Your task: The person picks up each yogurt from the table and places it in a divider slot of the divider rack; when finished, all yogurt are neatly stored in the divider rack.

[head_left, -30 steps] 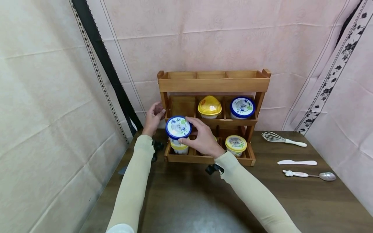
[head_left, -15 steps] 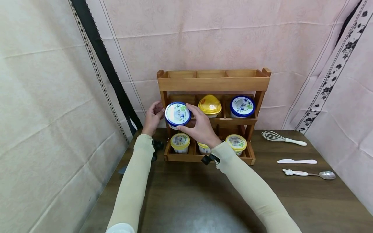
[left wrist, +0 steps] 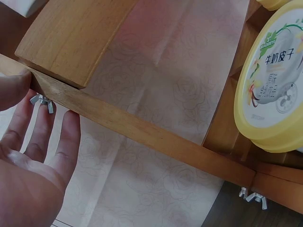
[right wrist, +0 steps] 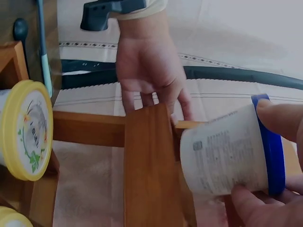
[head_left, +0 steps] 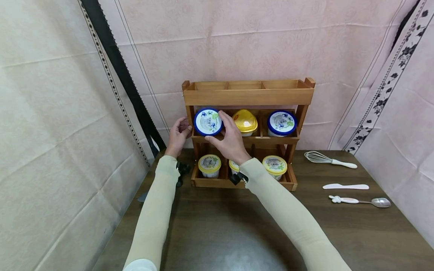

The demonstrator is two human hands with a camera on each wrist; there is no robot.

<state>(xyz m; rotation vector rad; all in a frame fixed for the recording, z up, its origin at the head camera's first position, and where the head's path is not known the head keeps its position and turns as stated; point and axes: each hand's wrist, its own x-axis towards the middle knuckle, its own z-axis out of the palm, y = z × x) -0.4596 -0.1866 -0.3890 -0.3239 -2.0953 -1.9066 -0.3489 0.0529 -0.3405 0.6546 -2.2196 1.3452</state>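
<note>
My right hand point(head_left: 232, 142) grips a white tub with a blue lid point(head_left: 208, 121) at the left compartment of the wooden rack's middle shelf. In the right wrist view, thumb and fingers hold the lid end, and the tub's white side point(right wrist: 222, 153) hangs right beside the shelf's front board point(right wrist: 150, 175). My left hand point(head_left: 178, 136) is at the left side of the rack point(head_left: 249, 97). Seen from the left wrist, its thumb and fingertips pinch the side post point(left wrist: 142, 130) near a metal wing nut point(left wrist: 43, 101).
The middle shelf also bears a yellow domed-lid tub point(head_left: 245, 119) and another blue-lidded tub point(head_left: 282, 123). Yellow-lidded tubs point(head_left: 209, 165) stand on the bottom shelf. A whisk point(head_left: 329, 159), a white knife point(head_left: 346, 187) and a spoon point(head_left: 360, 202) lie right on the table point(head_left: 217, 226).
My right hand has raised the blue-lidded tub from in front of the bottom shelf up to the left part of the middle shelf. The left hand has stayed at the post.
</note>
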